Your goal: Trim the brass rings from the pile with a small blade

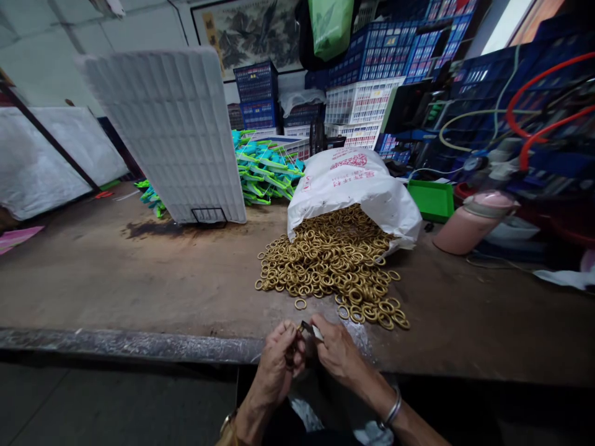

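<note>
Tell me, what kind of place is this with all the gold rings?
Probably a small workshop or factory bench. A white sack spills a heap of brass rings onto a worn worktable, blue crates are stacked behind, and both hands work a small piece at the table edge.

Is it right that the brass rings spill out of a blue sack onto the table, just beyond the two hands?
Not quite: the sack is white with red print, not blue, as the head view shows. The brass rings do spill from it onto the table, just beyond the left hand and right hand.
</note>
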Motion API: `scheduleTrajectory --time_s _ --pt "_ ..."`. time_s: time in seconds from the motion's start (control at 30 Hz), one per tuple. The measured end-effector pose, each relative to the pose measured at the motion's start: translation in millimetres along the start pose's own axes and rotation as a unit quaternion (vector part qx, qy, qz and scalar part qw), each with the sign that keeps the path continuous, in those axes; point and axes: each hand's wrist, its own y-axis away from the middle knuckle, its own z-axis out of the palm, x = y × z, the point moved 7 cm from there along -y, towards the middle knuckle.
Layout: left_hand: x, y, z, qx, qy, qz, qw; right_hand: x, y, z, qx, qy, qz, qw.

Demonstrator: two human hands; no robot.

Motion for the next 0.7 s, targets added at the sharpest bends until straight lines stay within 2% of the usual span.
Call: scheduleTrajectory --time_s 0.1,0.3,0.57,0.7 --pt "-0.2 -0.7 -2.6 0.006 0.001 0.001 1.0 -8.4 3.7 -0.8 -0.007 0.001 -0.014 1.0" --pt "0.1 -1.4 -2.7 0.003 0.005 0.006 1.0 -5.7 3.8 7.2 0.001 0.009 -0.034 0.999" --pt "-3.1 -1.5 -5.7 -0.01 0.003 0.016 1.0 -12.1 1.9 7.6 -0.035 0.028 0.0 0.999" --pt "-3.2 2.4 -4.0 -0.021 -0.001 0.026 0.999 -3.2 0.1 8.2 -0.043 0.089 0.018 0.995"
